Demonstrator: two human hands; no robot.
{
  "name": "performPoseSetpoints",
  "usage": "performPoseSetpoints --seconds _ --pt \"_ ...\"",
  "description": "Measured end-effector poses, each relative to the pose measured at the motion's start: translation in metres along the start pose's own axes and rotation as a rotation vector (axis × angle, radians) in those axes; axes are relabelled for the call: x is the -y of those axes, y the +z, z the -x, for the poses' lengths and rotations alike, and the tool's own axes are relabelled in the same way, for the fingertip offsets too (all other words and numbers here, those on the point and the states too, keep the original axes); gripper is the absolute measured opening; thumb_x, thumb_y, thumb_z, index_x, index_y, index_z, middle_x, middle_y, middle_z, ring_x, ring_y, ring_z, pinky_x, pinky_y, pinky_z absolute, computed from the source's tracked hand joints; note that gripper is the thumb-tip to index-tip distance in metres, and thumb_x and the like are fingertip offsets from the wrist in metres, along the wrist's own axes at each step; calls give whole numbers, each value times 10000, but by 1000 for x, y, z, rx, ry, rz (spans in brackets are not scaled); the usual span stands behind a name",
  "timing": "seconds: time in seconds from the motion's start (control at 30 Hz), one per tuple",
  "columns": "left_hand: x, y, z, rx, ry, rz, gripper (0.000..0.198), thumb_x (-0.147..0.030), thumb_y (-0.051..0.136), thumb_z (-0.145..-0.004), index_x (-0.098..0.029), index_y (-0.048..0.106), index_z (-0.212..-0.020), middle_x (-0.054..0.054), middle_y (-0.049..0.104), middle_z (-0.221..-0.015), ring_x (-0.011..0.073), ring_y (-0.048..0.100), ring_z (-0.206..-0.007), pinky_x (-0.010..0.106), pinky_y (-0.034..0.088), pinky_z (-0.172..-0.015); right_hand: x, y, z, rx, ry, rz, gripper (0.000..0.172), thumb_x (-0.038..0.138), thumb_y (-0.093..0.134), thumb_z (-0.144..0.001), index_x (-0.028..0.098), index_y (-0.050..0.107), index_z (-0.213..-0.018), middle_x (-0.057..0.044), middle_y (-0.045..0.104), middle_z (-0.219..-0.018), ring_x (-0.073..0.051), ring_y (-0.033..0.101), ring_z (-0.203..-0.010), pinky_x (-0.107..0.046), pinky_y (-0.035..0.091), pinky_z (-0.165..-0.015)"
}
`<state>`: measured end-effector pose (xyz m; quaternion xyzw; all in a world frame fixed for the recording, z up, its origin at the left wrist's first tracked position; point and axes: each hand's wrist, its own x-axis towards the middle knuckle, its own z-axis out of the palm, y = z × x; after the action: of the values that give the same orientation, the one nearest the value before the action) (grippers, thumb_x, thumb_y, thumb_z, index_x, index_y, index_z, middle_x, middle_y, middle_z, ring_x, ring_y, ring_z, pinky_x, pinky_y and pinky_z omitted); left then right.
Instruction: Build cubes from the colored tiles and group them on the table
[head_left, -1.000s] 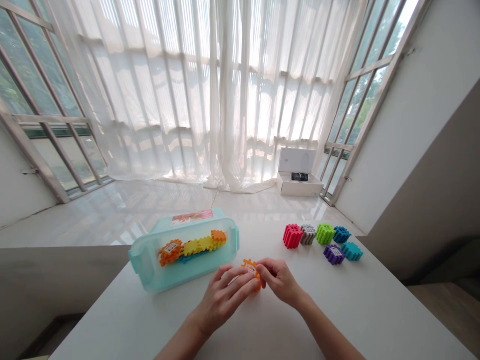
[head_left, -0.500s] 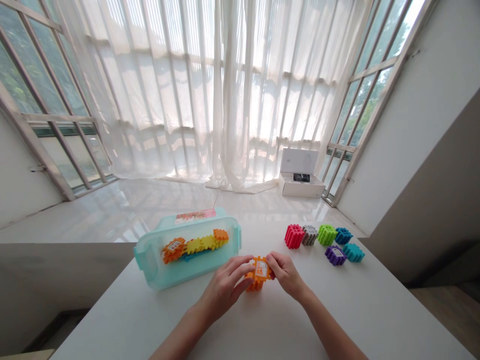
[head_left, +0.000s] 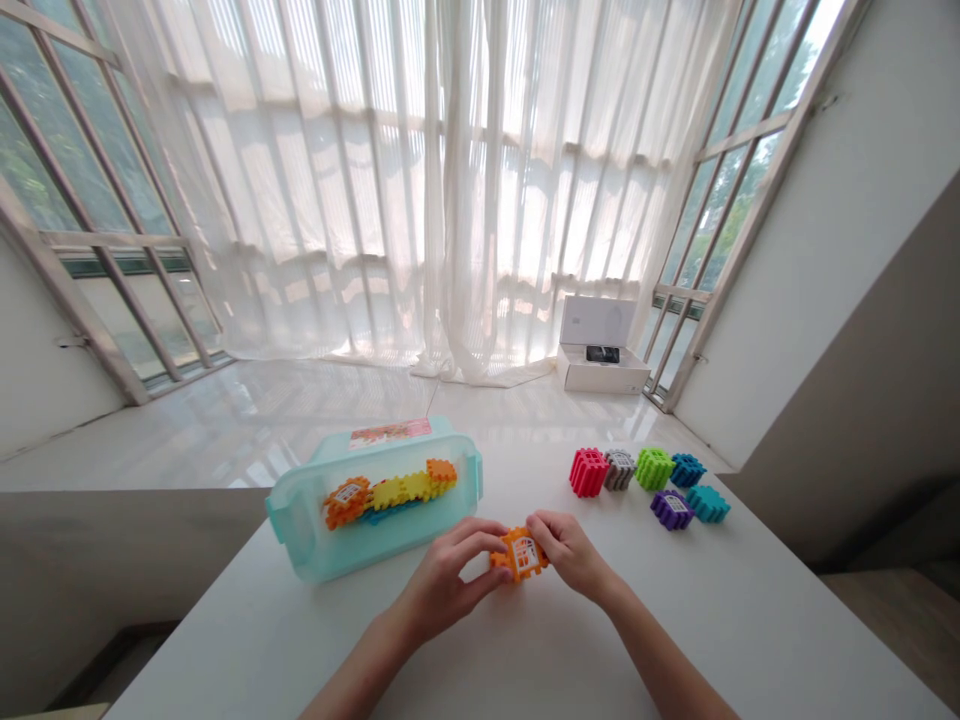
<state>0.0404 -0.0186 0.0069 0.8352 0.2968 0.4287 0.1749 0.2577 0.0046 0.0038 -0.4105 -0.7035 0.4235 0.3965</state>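
Just above the white table, an orange interlocking block [head_left: 523, 555] with a white window-like insert is between my two hands. My left hand [head_left: 450, 575] pinches its left side between the thumb and fingers. The right side is gripped by my right hand [head_left: 564, 548], thumb on top and the other fingers curled underneath, partly hidden. To the left stands a translucent teal bin [head_left: 322, 560] holding several loose orange, yellow and blue pieces [head_left: 409, 488].
Assembled cubes stand at the right: red [head_left: 588, 472], grey [head_left: 619, 469], green [head_left: 654, 469], blue [head_left: 687, 470], purple [head_left: 671, 510] and teal [head_left: 708, 504]. Behind, an open white box [head_left: 604, 376] with a phone sits near the curtain [head_left: 360, 200].
The orange block has tipped, so its windowed face now turns more toward me and sits slightly lower. Both hands keep hold and have shifted only a little.
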Motion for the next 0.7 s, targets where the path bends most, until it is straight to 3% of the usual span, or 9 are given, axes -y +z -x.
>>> performPoseSetpoints --seconds 0.43,0.5,0.6,0.7 --pt "-5 -2 -1 7 85 -132 189 -270 682 -864 -223 630 -1040 104 688 -1132 216 664 -1021 357 545 -891 -1 1 -1 -4 48 -89 515 606 467 -933 195 435 -625 58 386 -557 -92 346 -505 -227 294 -465" --pt "-4 -3 -1 -3 47 -105 205 -251 680 -856 -226 629 -1053 104 683 -1153 218 659 -1045 362 541 -909 0 -3 -1 -1 39 -117 464 576 493 -935 176 545 -705 41 460 -589 -102 405 -532 -231 334 -493" --pt "0 -6 -1 -58 -30 -73 232 -228 678 -845 -230 624 -1070 96 674 -1185 222 641 -1101 377 525 -949 3 -12 -1 6 6 -159 368 520 588 -901 164 643 -981 11 585 -687 -115 479 -590 -238 384 -544" --pt "7 -9 -2 -98 -105 -47 256 -202 681 -829 -226 621 -1077 93 675 -1197 226 632 -1124 367 532 -920 4 -20 0 55 -22 -131 386 438 705 -829 176 647 -1107 -12 657 -795 -81 397 -534 -219 338 -494"
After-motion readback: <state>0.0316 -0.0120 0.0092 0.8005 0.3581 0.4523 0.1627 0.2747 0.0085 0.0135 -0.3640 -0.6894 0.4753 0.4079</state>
